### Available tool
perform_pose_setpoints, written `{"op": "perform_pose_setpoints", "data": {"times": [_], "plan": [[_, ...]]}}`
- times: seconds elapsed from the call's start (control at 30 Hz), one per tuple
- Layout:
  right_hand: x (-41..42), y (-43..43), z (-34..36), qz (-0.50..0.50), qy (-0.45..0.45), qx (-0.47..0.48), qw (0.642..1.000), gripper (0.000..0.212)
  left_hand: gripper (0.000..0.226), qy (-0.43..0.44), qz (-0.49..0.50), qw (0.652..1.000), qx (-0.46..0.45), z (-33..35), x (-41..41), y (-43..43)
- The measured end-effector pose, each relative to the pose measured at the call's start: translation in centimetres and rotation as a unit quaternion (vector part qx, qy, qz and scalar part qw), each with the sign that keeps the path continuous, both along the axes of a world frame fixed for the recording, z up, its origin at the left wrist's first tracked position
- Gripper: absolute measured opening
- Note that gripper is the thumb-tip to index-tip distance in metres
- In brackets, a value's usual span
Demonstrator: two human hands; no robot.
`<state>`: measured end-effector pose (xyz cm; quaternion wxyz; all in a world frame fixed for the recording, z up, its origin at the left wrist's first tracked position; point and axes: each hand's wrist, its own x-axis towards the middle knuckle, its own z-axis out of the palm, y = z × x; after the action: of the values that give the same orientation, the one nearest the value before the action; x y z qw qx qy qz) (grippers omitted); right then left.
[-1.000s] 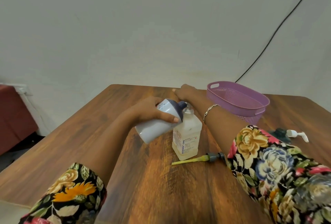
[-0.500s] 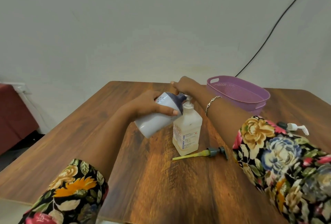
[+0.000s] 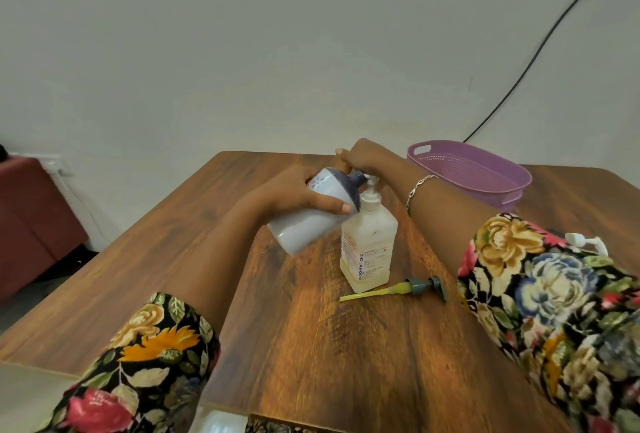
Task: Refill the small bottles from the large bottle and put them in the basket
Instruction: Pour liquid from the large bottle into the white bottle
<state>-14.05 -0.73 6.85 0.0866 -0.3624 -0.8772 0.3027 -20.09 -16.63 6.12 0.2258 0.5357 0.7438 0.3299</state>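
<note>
Beside the pump of the clear bottle, left grip holds tilted white bottle.

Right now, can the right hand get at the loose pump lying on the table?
Probably yes: the pump lies uncovered beside the right forearm. But the right hand is busy at the neck of the small bottle and would have to leave it first.
</note>
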Motion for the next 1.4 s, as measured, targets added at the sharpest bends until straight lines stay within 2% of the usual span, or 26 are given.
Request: {"op": "perform_pose_setpoints", "data": {"times": [0.13, 0.27, 0.43, 0.57, 0.7, 0.8, 0.9, 1.1, 1.3, 1.4], "plan": [[0.3, 0.4, -0.7, -0.005, -0.030, -0.029, 0.999, 0.048, 0.040, 0.002, 0.006, 1.000, -0.008, -0.5, 0.2, 0.1], [-0.1, 0.3, -1.5, -0.028, -0.069, -0.002, 0.997, 0.043, 0.034, -0.011, -0.001, 1.000, -0.017, -1.2, 0.1, 0.2], [-0.5, 0.8, -0.9, -0.039, -0.045, 0.030, 0.998, 0.026, 0.036, 0.000, -0.005, 1.000, -0.009, -0.4, 0.1, 0.1], [-0.1, 0.5, 0.1, 0.007, -0.052, -0.010, 0.999, 0.032, 0.031, 0.025, -0.013, 1.000, 0.009, 0.5, 0.4, 0.1], [-0.1, 0.6, -1.0, 0.005, -0.057, -0.035, 0.998, 0.039, 0.033, 0.029, -0.003, 1.000, -0.003, 0.1, 0.4, 0.1], [-0.3, 0.8, -1.7, -0.020, -0.066, 0.005, 0.998, 0.043, 0.039, 0.038, -0.001, 0.999, -0.009, -0.8, 0.4, 0.3], [-0.2, 0.7, -1.7, -0.028, -0.058, 0.025, 0.998, 0.036, 0.038, 0.038, -0.002, 0.999, -0.009, -1.0, 0.3, 0.3], [-0.2, 0.5, -0.4, -0.022, 0.008, 0.046, 0.999, 0.032, 0.041, 0.041, 0.004, 0.999, 0.003, 0.1, 0.3, 0.3], [0.0, 0.7, -1.7, -0.038, -0.051, 0.041, 0.997, 0.036, 0.038, 0.052, 0.000, 0.998, -0.023, -0.6, 0.5, 0.4], [0.3, 0.7, -1.9, -0.043, -0.049, 0.057, 0.996, 0.041, 0.038, 0.041, -0.004, 0.999, -0.018, -1.0, 0.5, 0.4]]}}
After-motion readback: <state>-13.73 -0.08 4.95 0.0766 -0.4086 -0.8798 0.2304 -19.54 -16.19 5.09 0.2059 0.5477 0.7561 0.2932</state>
